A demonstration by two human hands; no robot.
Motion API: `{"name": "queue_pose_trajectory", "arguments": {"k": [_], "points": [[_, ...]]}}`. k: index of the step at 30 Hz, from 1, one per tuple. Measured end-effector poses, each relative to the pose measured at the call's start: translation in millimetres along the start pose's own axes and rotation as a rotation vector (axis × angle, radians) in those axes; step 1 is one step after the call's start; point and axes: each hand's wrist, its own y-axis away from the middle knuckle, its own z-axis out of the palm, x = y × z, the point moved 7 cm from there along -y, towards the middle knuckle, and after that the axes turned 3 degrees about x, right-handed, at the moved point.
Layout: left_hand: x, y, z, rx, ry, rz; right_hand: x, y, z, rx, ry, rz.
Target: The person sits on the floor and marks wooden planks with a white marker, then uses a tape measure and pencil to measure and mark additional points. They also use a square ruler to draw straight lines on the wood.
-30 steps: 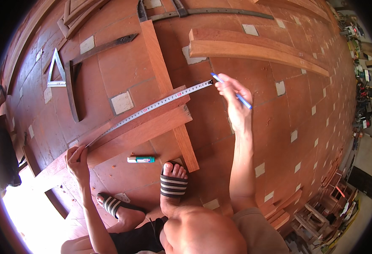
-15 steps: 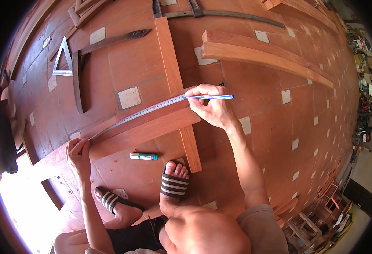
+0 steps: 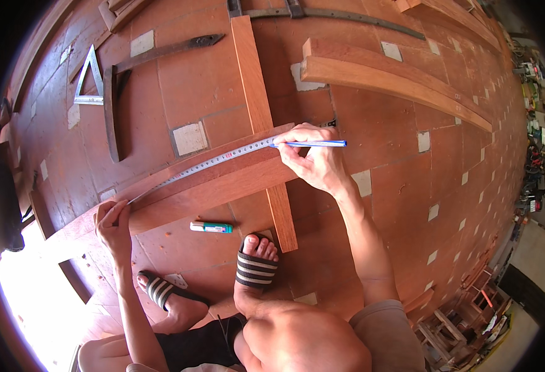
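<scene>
Where the right hand (image 3: 313,162) pinches a blue pen (image 3: 314,144), I note the grip as narrow, thumb and forefinger closed on the barrel, tip down at the measuring tape (image 3: 210,164) near where the plank crosses a narrower upright board (image 3: 260,111). The same hand's lower fingers seem to press the tape's far end flat; I cannot tell exactly which ones. The left hand (image 3: 112,218) is closed on the tape's other end, at the plank's end nearest the bright lower-left part of the floor.

The tape runs taut and diagonal along the long wooden plank (image 3: 204,189), which lies flat on the tiled floor (image 3: 378,130).

Judgement: tape is thin, springy steel, light, liable to slip or curl; hold both ends pressed down. Plank looks stiff and heavy; take it by its long edges.

Further out: a white-and-green marker (image 3: 211,227) just below the plank, a striped sandal (image 3: 255,268), a metal triangle (image 3: 88,77) toward the upper-left edge of the floor.
</scene>
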Motion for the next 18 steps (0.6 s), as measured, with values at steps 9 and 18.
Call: {"name": "queue_pose_trajectory", "arguments": {"k": [9,18], "points": [[-1.1,-0.4,0.4,-0.004,-0.002,0.0,-1.0,-0.4,0.5,0.001,-0.012,-0.016],[1.2,-1.1,0.5,-0.014,0.001,-0.009,-0.8,0.3,-1.1,0.019,-0.014,-0.033]]}}
